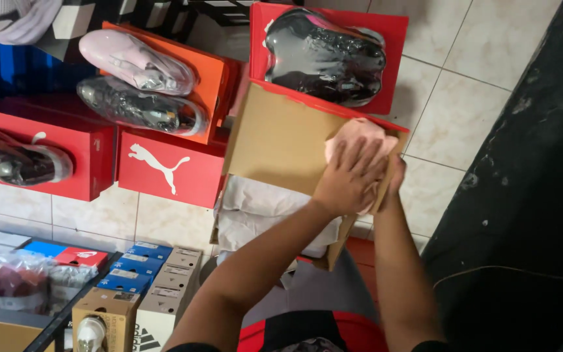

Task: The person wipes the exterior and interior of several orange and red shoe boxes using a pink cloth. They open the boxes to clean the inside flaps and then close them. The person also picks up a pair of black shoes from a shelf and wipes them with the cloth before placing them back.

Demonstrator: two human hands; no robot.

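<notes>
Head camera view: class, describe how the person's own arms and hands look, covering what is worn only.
Both forearms are bare, with no sleeves reaching them. The left hand and right hand show no gloves; no watch or bracelet is visible on either wrist. Rings cannot be made out.

A pale pink cloth was pressed on the plain brown inside of a red-edged box lid. White paper was seen below. Glossy black shoes were laid on red; the floor was tiled cream.
</notes>
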